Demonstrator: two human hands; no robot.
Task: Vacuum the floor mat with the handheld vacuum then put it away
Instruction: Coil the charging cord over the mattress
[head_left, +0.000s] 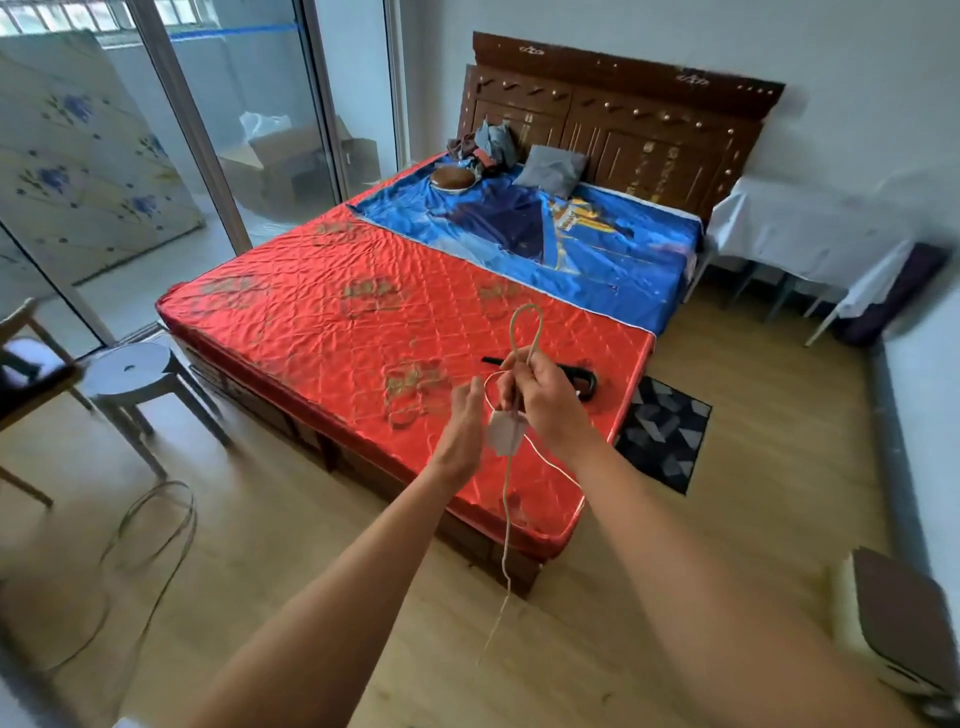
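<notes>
A black handheld vacuum (576, 376) lies on the red quilted mattress (363, 322), near its right front corner and partly hidden behind my right hand. My right hand (540, 395) grips a white cord (524, 332) looped upward, with a white plug adapter (503, 434) hanging below it. My left hand (465, 415) is beside the adapter with fingers straight, touching the cord. The cord's tail dangles toward the floor. The dark patterned floor mat (665, 431) lies on the wood floor at the bed's right side.
A grey round stool (130, 371) and a chair (31, 364) stand left of the bed. Loose cable (150, 525) coils on the floor at left. A white-covered table (800, 228) stands at right, a box (893, 623) at near right. Glass doors are at left.
</notes>
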